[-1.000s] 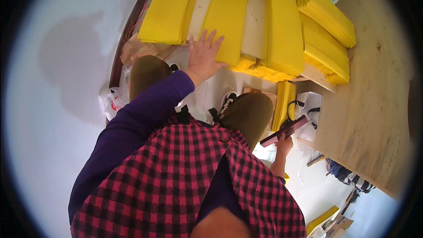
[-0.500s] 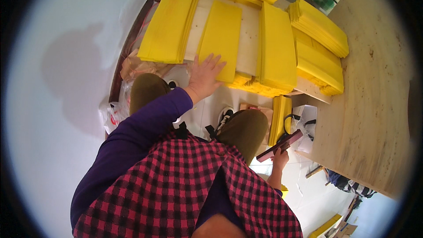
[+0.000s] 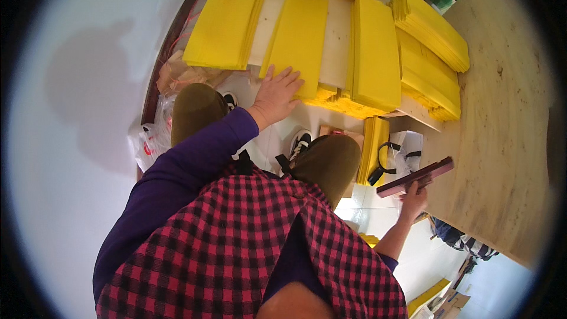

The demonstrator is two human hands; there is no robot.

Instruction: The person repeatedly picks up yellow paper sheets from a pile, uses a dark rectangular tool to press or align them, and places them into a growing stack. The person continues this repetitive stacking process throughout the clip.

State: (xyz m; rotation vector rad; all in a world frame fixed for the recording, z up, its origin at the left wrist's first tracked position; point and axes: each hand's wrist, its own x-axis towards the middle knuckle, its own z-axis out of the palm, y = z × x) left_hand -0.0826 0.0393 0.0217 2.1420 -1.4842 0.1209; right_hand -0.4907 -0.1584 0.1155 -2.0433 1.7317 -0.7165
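Fingers outstretched, my left hand (image 3: 276,95) lies flat on the near end of a yellow folded sheet (image 3: 299,38), which rests on a pale wooden board (image 3: 338,41). A thicker yellow stack (image 3: 226,20) lies to its left and another yellow stack (image 3: 376,53) to its right. Out to the right, my right hand (image 3: 414,199) is closed round a long, narrow maroon bar-shaped tool (image 3: 415,178), raised and tilted with its right end higher. Its exact kind I cannot make out.
A tall wooden panel (image 3: 496,124) bounds the right side. More yellow stacks (image 3: 431,29) lean by it. Below them stand an upright yellow bundle (image 3: 373,147) and a white bag with black handles (image 3: 407,145). A clear plastic bag (image 3: 155,142) lies along the left wall.
My right hand has moved right and up with the maroon bar-shaped tool. My left hand stays on the yellow sheet. The view has shifted slightly.
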